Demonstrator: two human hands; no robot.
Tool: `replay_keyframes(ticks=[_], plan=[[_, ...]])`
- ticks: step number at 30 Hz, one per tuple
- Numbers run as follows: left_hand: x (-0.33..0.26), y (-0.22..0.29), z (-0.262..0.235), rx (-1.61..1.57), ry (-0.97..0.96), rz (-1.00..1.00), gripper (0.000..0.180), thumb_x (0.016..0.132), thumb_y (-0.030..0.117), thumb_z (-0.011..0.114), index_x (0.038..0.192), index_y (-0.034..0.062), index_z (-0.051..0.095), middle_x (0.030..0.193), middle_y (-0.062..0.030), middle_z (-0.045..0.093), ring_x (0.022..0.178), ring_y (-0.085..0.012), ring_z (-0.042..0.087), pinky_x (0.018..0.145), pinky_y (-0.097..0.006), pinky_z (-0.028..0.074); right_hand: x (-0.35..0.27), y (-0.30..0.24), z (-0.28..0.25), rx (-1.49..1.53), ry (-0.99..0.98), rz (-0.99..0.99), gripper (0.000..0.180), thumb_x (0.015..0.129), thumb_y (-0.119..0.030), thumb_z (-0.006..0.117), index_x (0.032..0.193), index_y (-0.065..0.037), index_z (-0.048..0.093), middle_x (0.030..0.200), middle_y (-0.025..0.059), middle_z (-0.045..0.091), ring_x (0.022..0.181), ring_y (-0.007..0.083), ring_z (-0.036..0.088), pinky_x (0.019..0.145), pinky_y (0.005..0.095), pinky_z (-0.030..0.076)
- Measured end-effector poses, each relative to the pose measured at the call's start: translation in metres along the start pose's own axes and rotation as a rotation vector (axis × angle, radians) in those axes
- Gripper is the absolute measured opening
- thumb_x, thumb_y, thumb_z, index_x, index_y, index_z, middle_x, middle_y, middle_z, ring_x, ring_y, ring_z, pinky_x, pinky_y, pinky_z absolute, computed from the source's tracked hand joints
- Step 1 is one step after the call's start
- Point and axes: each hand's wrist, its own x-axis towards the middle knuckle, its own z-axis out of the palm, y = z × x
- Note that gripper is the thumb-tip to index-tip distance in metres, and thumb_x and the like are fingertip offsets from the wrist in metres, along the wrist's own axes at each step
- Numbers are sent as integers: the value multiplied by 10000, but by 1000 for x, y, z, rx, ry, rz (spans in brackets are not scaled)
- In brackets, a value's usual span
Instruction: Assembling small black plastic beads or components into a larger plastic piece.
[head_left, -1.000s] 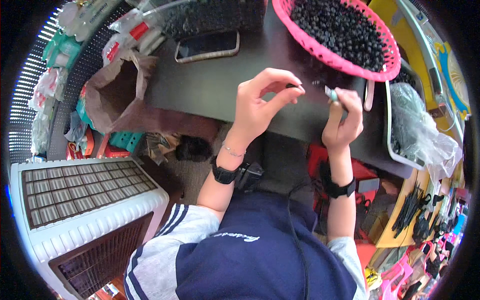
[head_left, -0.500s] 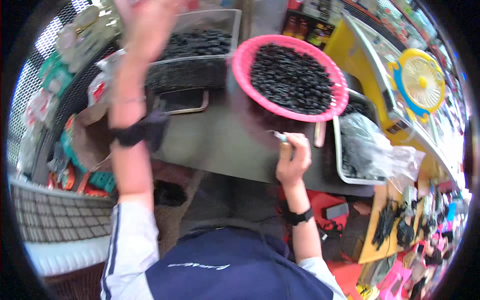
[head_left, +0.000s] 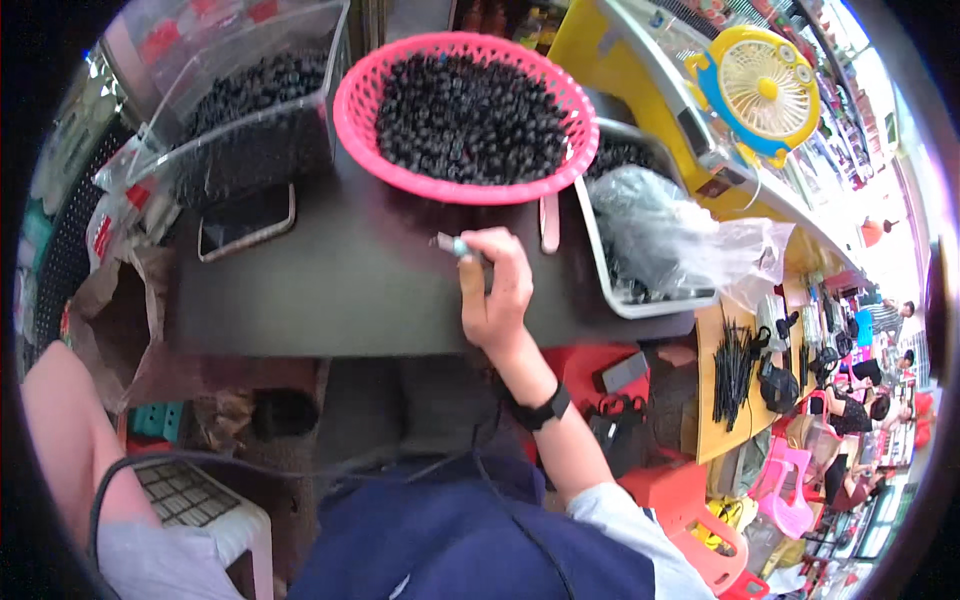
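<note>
My right hand (head_left: 497, 288) is closed in a pinch, thumb against forefinger, over the grey table just in front of the pink basket (head_left: 352, 138). Between the fingertips sits a small whitish and pale-blue piece with a thin metal tip (head_left: 451, 244), pointing left; its exact kind is too small to make out. Many small shiny black pieces (head_left: 470, 120) fill the basket. Only part of my left arm (head_left: 68, 425) shows at the left rim; its hand is out of the picture.
Left of the basket stands a clear bin (head_left: 335, 75) of black pieces, with a phone (head_left: 245, 225) before it. A white tray (head_left: 603, 262) holding plastic bags (head_left: 650, 225) is at right, near a yellow-blue fan (head_left: 765, 92). A brown paper bag (head_left: 150, 300) stands left.
My left arm has swung down from the upper left to the left rim, taking its hand out of view. The view has shifted, and my right hand keeps its pinch on the small piece.
</note>
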Motion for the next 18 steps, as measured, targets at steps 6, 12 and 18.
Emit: replay_keyframes(ticks=[6,12,18], plan=[[-17,0,20,-80,120,23,353,978,323,469,1101,28,620,1095,-87,641,1032,-228,602,911,-354,448,4,-4,-8,11,-12,19,175,841,-22,617,1009,-6,568,851,132,625,689,284,586,623,366,440],[-24,-6,32,-127,178,22,323,971,291,478,1082,23,621,1073,-88,640,1006,-226,608,888,-350,456,-1,-4,-7,20,-25,41,179,851,-45,629,1015,-9,565,866,134,629,706,283,590,639,366,443],[-27,-7,41,-160,238,51,293,964,258,487,1062,18,622,1051,-90,640,980,-223,613,865,-345,463,3,-2,-8,-4,-13,7,170,867,-60,621,1016,-8,557,853,139,628,715,297,602,637,378,449]])
